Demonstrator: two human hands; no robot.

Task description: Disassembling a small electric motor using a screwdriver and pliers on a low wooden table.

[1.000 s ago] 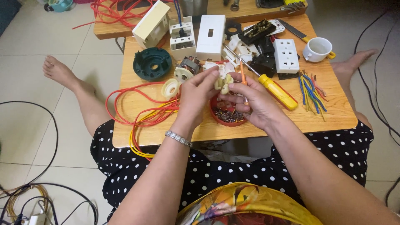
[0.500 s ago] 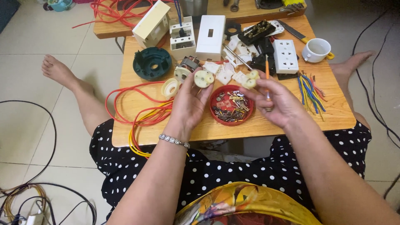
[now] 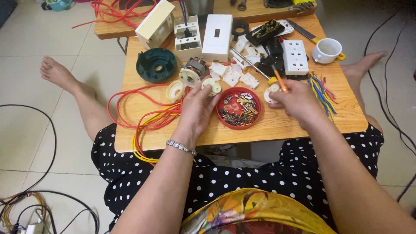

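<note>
At frame centre, the left hand [image 3: 197, 106] reaches palm-down over the wooden surface [image 3: 277, 125], fingertips pinching a round cream plastic part [image 3: 212, 86] beside the red dish of screws [image 3: 239, 108]. The right hand [image 3: 296, 102] curls around a screwdriver [image 3: 279, 80] and another cream part [image 3: 273, 92].

our right hand [image 3: 294, 102] hides most of the cream part and the screwdriver's handle – the bits in the red dish [image 3: 239, 108] are too small to tell; the far bench [image 3: 255, 15] is cut off.
</note>
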